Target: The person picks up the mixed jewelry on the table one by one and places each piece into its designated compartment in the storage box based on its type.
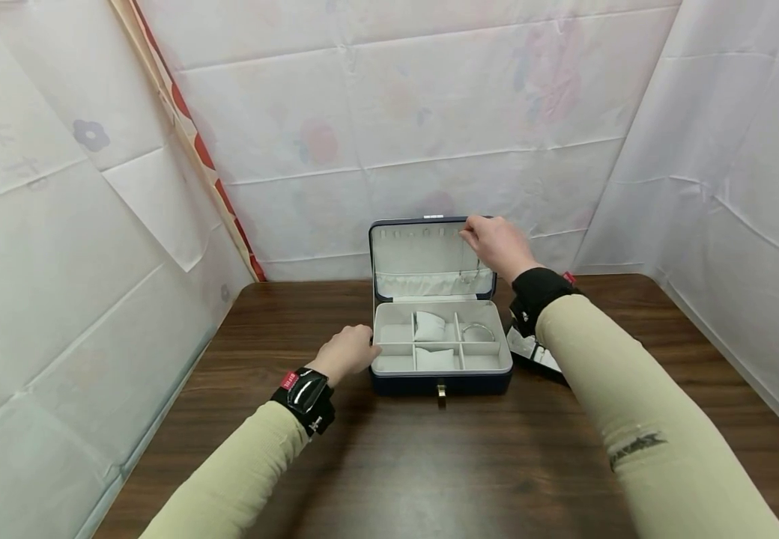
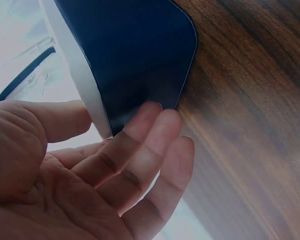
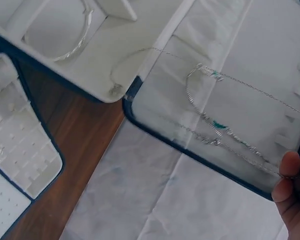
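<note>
A dark blue jewelry box (image 1: pixel 406 385) with a pale lining stands on the table, its lid (image 1: pixel 419 258) raised. At the box's left side, my left hand (image 1: pixel 345 353) holds the wall. The left wrist view shows its thumb at the pale rim and fingertips against the blue outside. By the lid's upper right corner, my right hand (image 1: pixel 499 245) pinches a thin silver necklace (image 3: pixel 212 141). Silver strands with green accents (image 3: pixel 220 124) hang before the lid lining. Whether these are one piece or two, I cannot tell. The strand's lower end hangs near the gathered pocket.
Two white cushions (image 1: pixel 430 327) sit in the box's middle compartments, and a silver bangle (image 3: pixel 85 37) lies in the back right one. Right of the box, partly under my right forearm, is a white-lined tray (image 3: pixel 30 145) with small jewelry. A white cloth (image 1: pixel 389 135) hangs behind.
</note>
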Motion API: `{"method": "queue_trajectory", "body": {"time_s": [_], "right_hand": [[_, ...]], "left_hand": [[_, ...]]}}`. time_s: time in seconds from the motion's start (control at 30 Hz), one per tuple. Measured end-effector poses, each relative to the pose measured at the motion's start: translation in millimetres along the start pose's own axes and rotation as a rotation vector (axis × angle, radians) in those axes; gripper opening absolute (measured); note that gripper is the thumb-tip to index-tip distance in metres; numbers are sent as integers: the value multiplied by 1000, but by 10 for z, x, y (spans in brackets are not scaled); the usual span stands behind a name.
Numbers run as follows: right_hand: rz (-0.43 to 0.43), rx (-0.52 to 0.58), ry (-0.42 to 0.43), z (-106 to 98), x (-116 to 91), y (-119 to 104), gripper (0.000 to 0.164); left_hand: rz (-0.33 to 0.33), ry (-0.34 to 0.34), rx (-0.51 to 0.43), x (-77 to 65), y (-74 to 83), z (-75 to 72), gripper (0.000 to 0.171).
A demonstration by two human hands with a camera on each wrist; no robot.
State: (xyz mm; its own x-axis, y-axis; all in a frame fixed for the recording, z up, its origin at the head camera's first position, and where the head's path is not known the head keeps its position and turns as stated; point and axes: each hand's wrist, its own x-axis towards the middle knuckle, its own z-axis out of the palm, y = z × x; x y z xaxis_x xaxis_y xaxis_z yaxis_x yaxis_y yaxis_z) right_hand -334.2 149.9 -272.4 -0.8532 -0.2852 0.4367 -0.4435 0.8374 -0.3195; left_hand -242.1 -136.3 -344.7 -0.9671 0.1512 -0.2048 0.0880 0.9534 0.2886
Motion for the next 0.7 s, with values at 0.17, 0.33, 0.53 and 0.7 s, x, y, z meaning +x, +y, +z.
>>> {"method": "queue_trajectory", "body": {"time_s": [0.17, 0.33, 0.53, 0.7], "right_hand": [[6, -75, 11, 32, 13, 18, 17], [-21, -159, 47, 83, 26, 57, 14], [-41, -274, 47, 107, 51, 82, 21], [-96, -357, 38, 135, 44, 104, 25]], "left_hand": [[6, -7, 3, -1, 0, -3, 26], [25, -10, 10, 3, -11, 19, 29], [48, 13, 27, 11, -23, 35, 31], [54, 23, 34, 15, -32, 42, 30]]}}
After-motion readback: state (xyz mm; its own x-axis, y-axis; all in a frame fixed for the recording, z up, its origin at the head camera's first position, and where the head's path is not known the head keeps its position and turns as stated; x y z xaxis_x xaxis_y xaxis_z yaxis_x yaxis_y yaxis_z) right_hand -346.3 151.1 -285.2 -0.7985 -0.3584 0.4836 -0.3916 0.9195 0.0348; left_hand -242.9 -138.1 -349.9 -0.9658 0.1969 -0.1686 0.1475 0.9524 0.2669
